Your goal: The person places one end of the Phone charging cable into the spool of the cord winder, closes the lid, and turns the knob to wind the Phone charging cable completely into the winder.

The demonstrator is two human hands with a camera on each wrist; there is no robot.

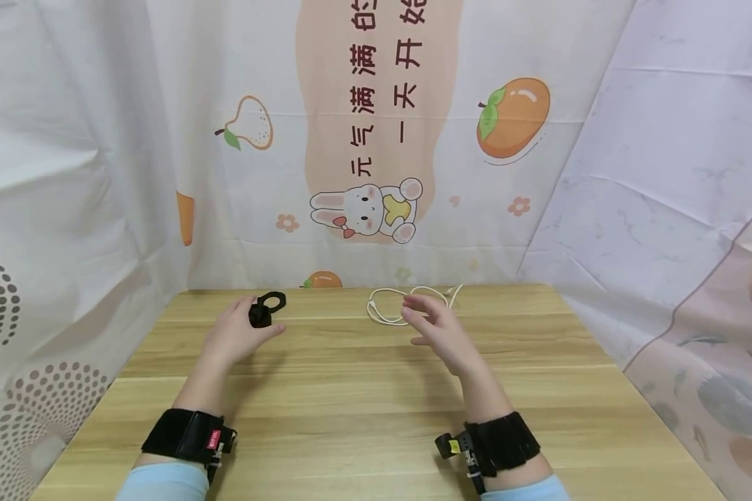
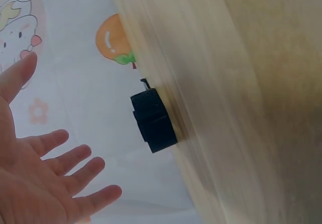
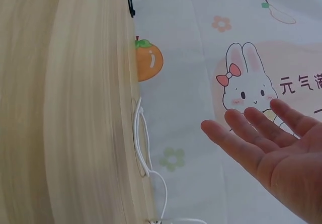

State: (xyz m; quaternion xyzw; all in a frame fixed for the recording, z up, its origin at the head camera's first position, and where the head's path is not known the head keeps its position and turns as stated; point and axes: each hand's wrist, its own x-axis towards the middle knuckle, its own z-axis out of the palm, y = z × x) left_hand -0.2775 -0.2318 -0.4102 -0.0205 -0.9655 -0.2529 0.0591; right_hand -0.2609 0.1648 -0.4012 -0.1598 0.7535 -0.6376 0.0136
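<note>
Near the back left of the table, my left hand (image 1: pixel 235 335) is over and beside a small black object (image 1: pixel 260 316) with a ring-shaped part. In the left wrist view that hand (image 2: pixel 37 178) has its fingers spread, apart from the dark block (image 2: pixel 155 123). A thin white cable (image 1: pixel 385 321) lies loosely coiled at the back edge, right of centre. My right hand (image 1: pixel 445 337) hovers in front of it, overlapping part of the coil. Seen from the right wrist, the palm (image 3: pixel 297 168) is bare and the fingers extended, with the cable (image 3: pixel 165 194) off to the left.
The wooden table (image 1: pixel 338 417) reaches back to a printed white curtain (image 1: pixel 251 229). More curtain hangs along the left and right sides. Each wrist wears a black strap (image 1: pixel 178 435) with a small camera.
</note>
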